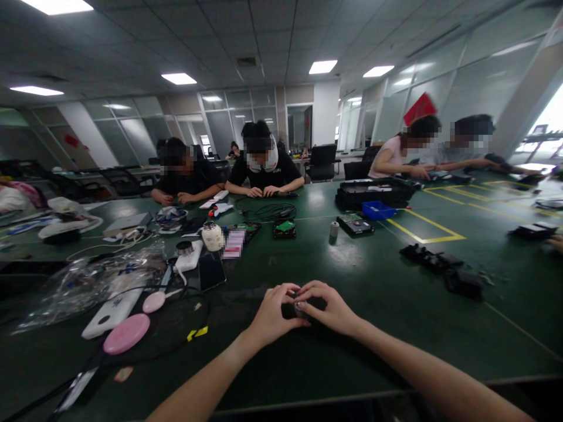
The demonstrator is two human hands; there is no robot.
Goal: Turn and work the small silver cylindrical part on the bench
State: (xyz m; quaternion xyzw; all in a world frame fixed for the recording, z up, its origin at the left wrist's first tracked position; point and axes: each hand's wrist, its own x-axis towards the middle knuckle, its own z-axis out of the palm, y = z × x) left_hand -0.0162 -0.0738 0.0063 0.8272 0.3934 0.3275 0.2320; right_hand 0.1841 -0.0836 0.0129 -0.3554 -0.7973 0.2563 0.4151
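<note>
Just above the green table, my left hand (273,313) and my right hand (331,308) meet, fingertips nearly touching. Between them is a small grey cylindrical piece (300,309), mostly hidden by my fingers; its exact kind does not show. Both hands have their fingers curled around it, thumbs toward me. Farther off stands a small upright metal cylinder (334,228). Right beside that lies a hard drive (355,224), and another drive with a green circuit board (285,227) is to its left.
On the left are a pink round disc (126,334), a white power bank (113,310), clear plastic bags (92,281), cables and a dark phone (212,269). A blue bin (377,210) and black plastic parts (461,284) lie right. Several people work across the table.
</note>
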